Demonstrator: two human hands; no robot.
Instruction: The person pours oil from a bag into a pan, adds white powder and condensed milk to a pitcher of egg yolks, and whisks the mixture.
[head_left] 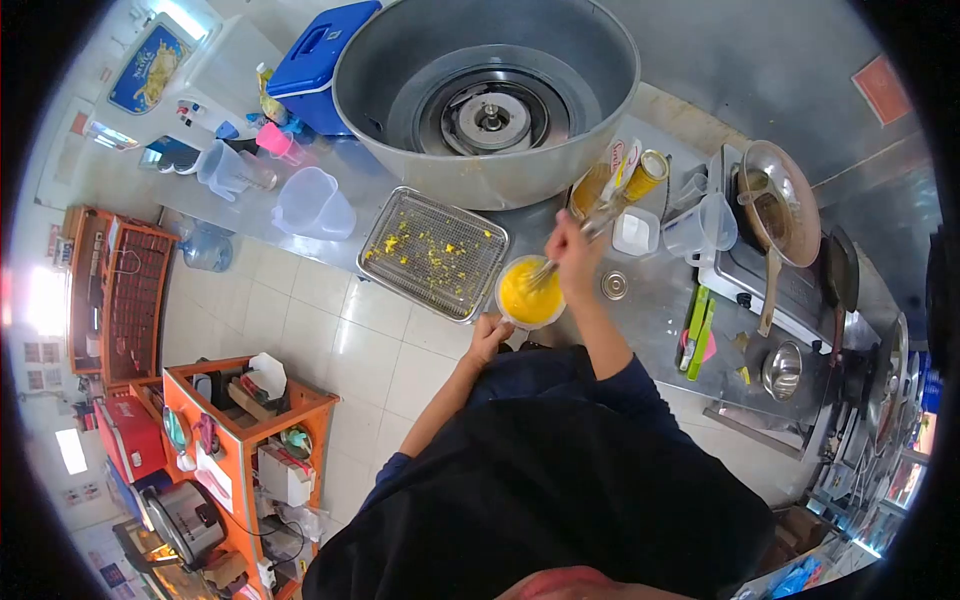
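Note:
My left hand (488,338) is closed around the handle of a clear plastic measuring jug (545,322). A thick yellow mixture (522,300) fills part of the jug. In my right hand (575,262) is a metal whisk (602,215), its wires dipped in the mixture and its handle slanting up to the right. Left of the jug, a wire rack in a metal tray (482,225) carries scattered yellow crumbs. A white square tub (634,232) and a small round metal lid (614,285) stand to the right of my right hand.
A large round metal drum (480,180) stands behind the tray. On the left are clear jugs (314,205) and a blue cooler box (318,60). To the right, a frying pan (805,200) rests on a gas stove, near a yellow can (648,172), green tool (700,335) and steel bowl (782,370).

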